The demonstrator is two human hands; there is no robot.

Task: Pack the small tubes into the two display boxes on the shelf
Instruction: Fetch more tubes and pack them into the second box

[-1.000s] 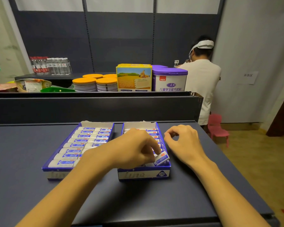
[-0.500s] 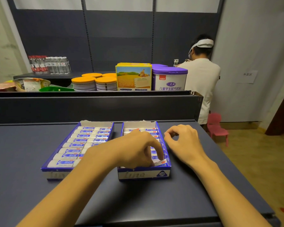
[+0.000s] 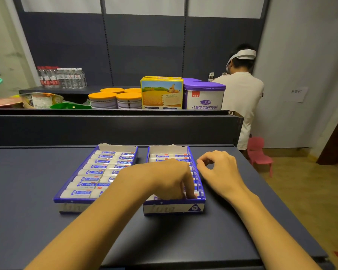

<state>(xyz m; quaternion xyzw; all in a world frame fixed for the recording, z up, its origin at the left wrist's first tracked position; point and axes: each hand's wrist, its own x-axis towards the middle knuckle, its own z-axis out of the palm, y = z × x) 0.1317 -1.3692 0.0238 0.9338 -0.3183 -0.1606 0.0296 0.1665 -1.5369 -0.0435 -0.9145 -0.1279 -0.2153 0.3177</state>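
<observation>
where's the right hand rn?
Head view, right of centre: the right hand rests on the shelf, just beside the right display box.

The right display box [image 3: 174, 208] bore "2B" in a dark triangle on its front wall, at four o'clock from a pale script word that perhaps read "luna". The purple-lidded tin [image 3: 204, 98] at twelve o'clock carried "儿童学生配方奶粉". A paper sign [image 3: 296, 93] on the wall at two o'clock showed characters too blurred to read.

Dim indoor light, soft shadows, edges bowed
</observation>
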